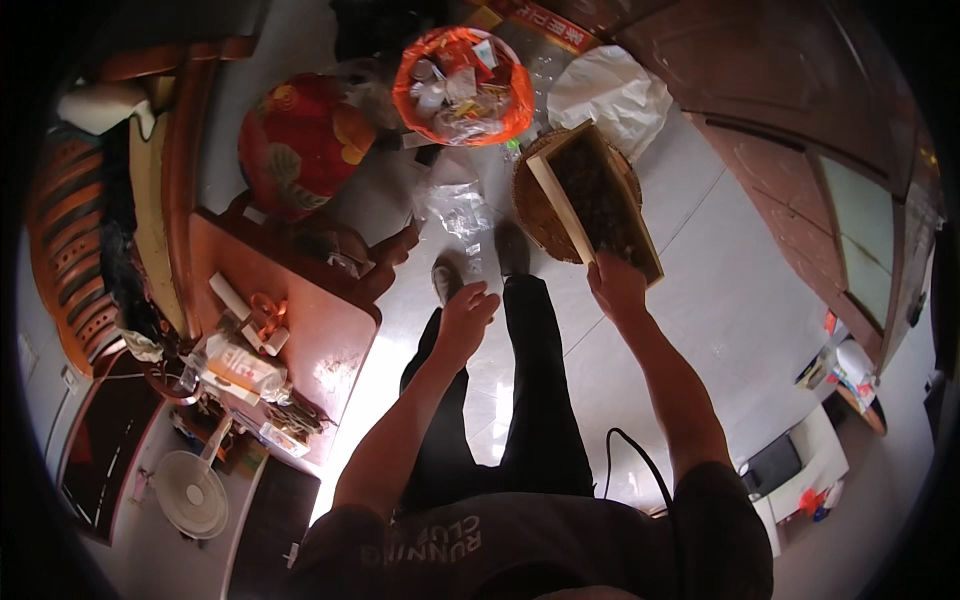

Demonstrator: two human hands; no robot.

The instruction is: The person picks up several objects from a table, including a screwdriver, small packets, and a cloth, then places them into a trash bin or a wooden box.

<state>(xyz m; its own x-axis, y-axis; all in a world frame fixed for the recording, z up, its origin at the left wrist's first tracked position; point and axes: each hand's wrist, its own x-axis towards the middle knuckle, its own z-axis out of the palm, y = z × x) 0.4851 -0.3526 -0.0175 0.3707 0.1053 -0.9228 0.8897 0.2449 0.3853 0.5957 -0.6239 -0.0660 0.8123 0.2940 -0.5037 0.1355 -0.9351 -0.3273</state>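
My right hand point(619, 285) grips the near end of a shallow wooden box point(561, 204), which holds dark contents too dim to identify. The box is tilted over a round woven basket point(531, 217) on the floor; part of the basket is hidden beneath it. My left hand point(466, 319) hangs in front of my legs with its fingers loosely curled, and whether something small is between them cannot be told. Just beyond it, clear plastic packaging point(454, 196) lies on the tiles near my shoes.
An orange-lined bin point(525, 112) full of waste stands ahead, beside a white bag point(611, 90). A red floral cushion or seat point(300, 150) is at the left. A wooden table point(322, 330) with packages stands nearer, and brown cabinets point(780, 187) line the right.
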